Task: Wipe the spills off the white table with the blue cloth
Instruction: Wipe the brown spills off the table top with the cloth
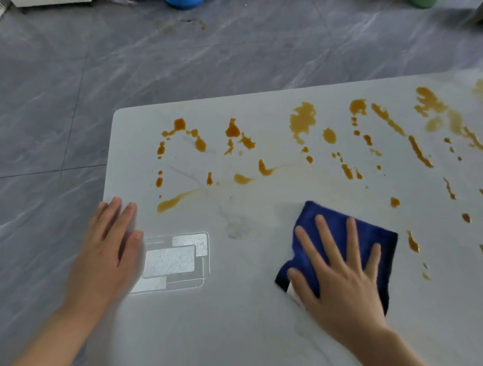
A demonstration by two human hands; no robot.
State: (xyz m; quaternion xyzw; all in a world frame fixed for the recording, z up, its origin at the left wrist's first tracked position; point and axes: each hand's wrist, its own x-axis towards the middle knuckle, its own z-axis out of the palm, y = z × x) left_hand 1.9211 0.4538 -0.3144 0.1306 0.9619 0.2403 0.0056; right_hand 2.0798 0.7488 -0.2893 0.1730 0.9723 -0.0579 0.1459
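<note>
R hand [347, 269] is pressing flat, fingers spread, on blue cloth [366, 235] at near-right of counter [261, 326]; grip released, not pinching. L hand [109, 250] is resting open. Cloth looks soft, limp; palm-press at centre probably best. Spills [303, 120] are lying beyond.

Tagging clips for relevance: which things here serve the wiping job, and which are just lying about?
Job:
blue cloth
orange-brown spills
white table
right hand flat on the cloth
left hand flat at the table edge

Lying about:
blue object on the floor
green object on the floor
</note>
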